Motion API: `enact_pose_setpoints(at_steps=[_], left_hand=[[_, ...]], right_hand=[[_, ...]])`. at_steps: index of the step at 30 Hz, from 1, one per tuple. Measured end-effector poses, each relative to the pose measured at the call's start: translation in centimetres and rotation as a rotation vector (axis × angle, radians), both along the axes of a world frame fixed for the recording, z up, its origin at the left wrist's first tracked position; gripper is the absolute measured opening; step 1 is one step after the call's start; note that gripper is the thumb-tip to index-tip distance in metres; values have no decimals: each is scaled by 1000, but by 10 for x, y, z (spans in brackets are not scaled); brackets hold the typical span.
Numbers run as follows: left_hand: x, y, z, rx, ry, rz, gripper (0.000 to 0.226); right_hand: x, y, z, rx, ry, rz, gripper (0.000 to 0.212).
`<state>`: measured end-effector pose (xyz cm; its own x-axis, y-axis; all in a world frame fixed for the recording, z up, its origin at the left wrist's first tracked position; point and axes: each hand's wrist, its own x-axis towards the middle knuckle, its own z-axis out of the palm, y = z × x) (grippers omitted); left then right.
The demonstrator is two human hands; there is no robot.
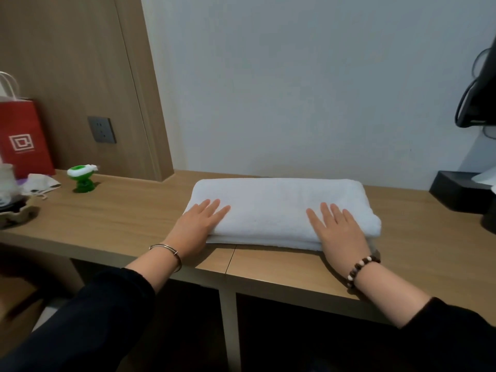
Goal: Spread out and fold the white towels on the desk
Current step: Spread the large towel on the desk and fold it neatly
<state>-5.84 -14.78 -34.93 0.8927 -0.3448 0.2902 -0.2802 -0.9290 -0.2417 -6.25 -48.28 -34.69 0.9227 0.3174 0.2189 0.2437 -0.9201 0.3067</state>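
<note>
Folded white towel (pixel 276 208) mid-desk (pixel 120 216), near wall. Left hand (pixel 200 224) and right hand (pixel 338 229) lie flat on it, fingers straight. Red bag (pixel 24 140) far left: white square logo (text unreadable). Black box (pixel 456 191) right.

You are pressing both palms flat on a folded white towel (pixel 279 210) lying on the wooden desk (pixel 120 218): your left hand (pixel 200 226) at its left end, your right hand (pixel 338 228) near its right end. A red paper bag (pixel 22 135) and a green toy (pixel 83 178) are sitting far left.
</note>
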Motion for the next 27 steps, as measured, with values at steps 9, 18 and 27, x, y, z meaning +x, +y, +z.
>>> enact_pose_setpoints(at_steps=[9,18,27], left_hand=[[-1,-4,3,-15,3,26,70],[-5,-9,31,-58,24,-44,58],[56,-121,25,-231,218,137,53]], right_hand=[[48,33,73,584,-123,167,46],[94,44,14,306,172,-28,58],[97,43,21,273,207,-12,57]])
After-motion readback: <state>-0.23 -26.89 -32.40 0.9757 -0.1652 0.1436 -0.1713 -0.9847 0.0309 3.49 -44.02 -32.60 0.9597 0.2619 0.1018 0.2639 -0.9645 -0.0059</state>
